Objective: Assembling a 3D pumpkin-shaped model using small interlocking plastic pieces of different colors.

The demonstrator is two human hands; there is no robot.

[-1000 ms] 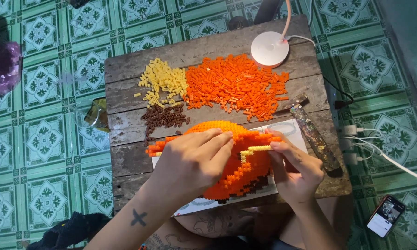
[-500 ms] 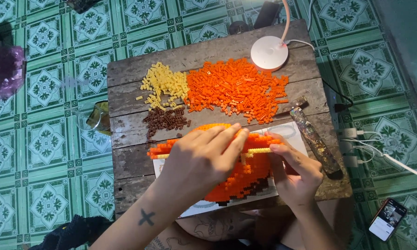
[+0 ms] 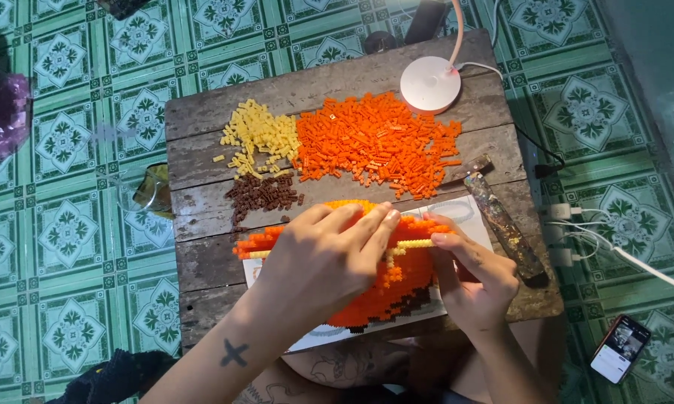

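The brick model (image 3: 397, 288) sits on its white sheet (image 3: 468, 213) at the near edge of the desk (image 3: 337, 82), right in front of me. Over the last second my left hand (image 3: 329, 258) has slid up and across its top: my fingers now lie flat over the upper rim, where a moment ago they lay lower on the orange face. My right hand (image 3: 475, 273) has barely moved; its thumb and forefinger stay pinched on the yellow strip (image 3: 412, 244) that runs along the model's upper edge. So I judge the left hand is now bracing the model, not gripping any loose piece, while the right presses or seats that strip.

Counting outward: one model, one sheet under it. Three loose heaps of bricks, one orange (image 3: 378, 142), one yellow (image 3: 258, 138), one brown (image 3: 262, 194); the bricks in each are too many to count. One long dark tool (image 3: 505, 224) lies right of the sheet. One lamp base (image 3: 430, 84) stands at the far edge. On the tiled floor (image 3: 75, 232) I see one phone (image 3: 619, 348) and one glass jar (image 3: 151, 191).
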